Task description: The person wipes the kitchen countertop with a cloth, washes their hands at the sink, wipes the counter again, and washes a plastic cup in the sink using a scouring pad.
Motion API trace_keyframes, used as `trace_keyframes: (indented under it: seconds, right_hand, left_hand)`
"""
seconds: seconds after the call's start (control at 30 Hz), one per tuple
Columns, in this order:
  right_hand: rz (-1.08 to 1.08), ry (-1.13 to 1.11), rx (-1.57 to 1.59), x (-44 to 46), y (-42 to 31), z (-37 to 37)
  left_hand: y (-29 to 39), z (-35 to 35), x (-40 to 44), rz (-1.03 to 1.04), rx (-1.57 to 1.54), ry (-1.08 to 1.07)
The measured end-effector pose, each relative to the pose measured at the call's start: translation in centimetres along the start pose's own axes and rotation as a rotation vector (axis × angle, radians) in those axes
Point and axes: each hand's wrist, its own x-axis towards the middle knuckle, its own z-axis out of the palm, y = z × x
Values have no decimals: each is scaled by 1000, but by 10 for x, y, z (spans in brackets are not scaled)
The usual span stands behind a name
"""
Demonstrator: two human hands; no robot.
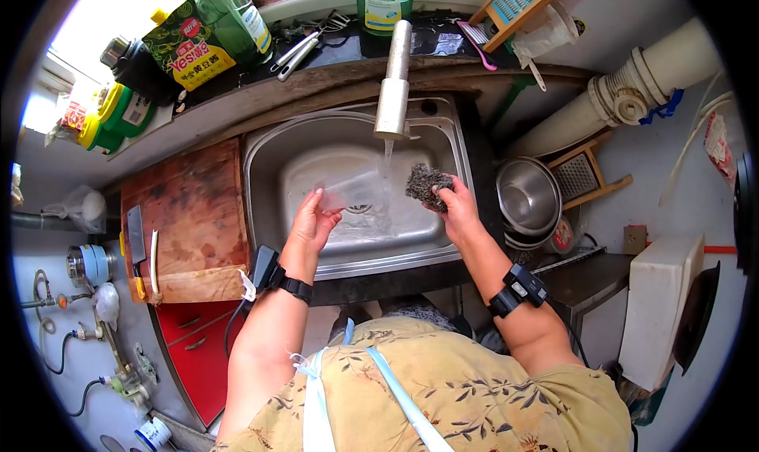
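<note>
Over the steel sink (269, 207), my left hand (314, 221) pinches the left end of a clear, see-through plastic piece (348, 189); whether it is a lid or a shallow container I cannot tell. My right hand (457, 208) grips a dark grey steel wool scrubber (427, 185), held apart from the plastic at its right. Between the two, water (387, 163) runs down from the metal faucet (393, 108) into the basin. The drain is partly hidden behind the plastic.
Left of the sink lies a wooden cutting board (190, 207) with a cleaver (137, 234) on it. Steel bowls (526, 195) stand to the right near a white pipe (585, 116). Bottles (229, 17) and a grater (518, 9) line the ledge behind.
</note>
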Motion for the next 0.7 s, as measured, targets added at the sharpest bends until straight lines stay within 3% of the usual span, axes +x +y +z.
trace_keyframes:
  seconds: [0.33,0.47,0.53,0.7]
  right_hand:
    - [-156,-84,-86,-4,-10,13]
    - [-126,-120,-106,-1,-5,22]
    - [-210,-187,-74,-14,-10,40]
    - [-468,-304,-296,-61,-46,83]
  left_hand:
    - [-4,-5,-2,-151,-135,9]
    - [-4,-7,-5,-164,-149,47]
    - [-4,-3,-8,-135,-155,-36]
    - [1,13,-16,-40,-112,66]
